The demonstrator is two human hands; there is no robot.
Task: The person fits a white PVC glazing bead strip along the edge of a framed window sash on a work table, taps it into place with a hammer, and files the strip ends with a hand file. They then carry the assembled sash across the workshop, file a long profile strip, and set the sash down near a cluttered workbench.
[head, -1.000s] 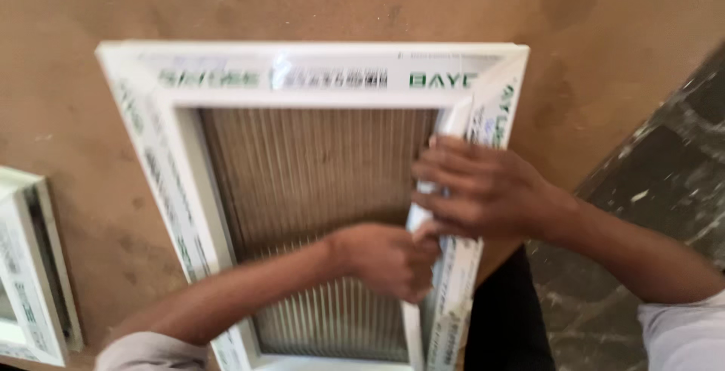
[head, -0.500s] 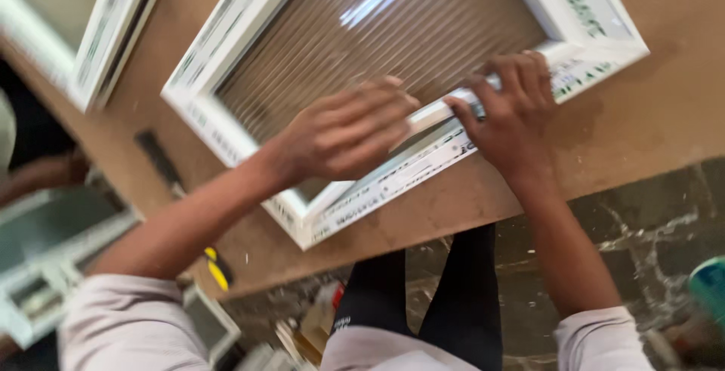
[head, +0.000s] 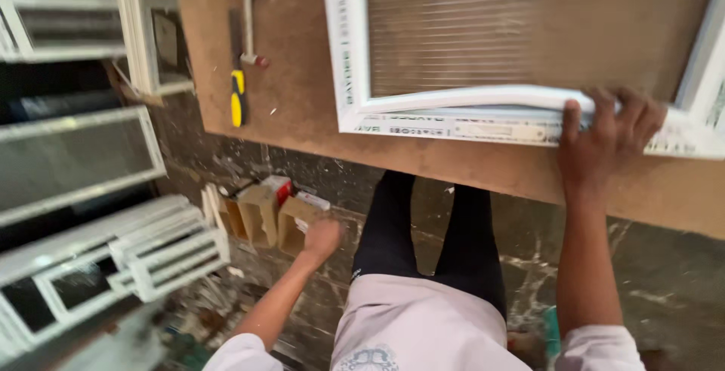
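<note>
Brown board surface (head: 287,106) bearing white window frame (head: 349,54), stacked frames (head: 83,159) alongside, right hand (head: 608,140) gripping frame edge, left hand (head: 323,239), closure indeterminate, now lowered from frame toward cardboard boxes (head: 264,216) on floor.

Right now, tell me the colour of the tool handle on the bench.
Yellow and black handle, clearest in the head view.

The window frame (head: 453,118) at the upper middle is white, with green print on a pale film, around a panel of fine grey-brown ribbing. The tabletop (head: 302,76) beneath it is plain light brown. At the upper left a tool (head: 238,95) shows a yellow and black handle. Lower left, the small boxes (head: 268,216) are tan cardboard with a red patch. The floor (head: 664,280) is dark, mottled with pale streaks. The trousers (head: 423,227) are black, the shirt (head: 423,326) pale pinkish-grey.
</note>
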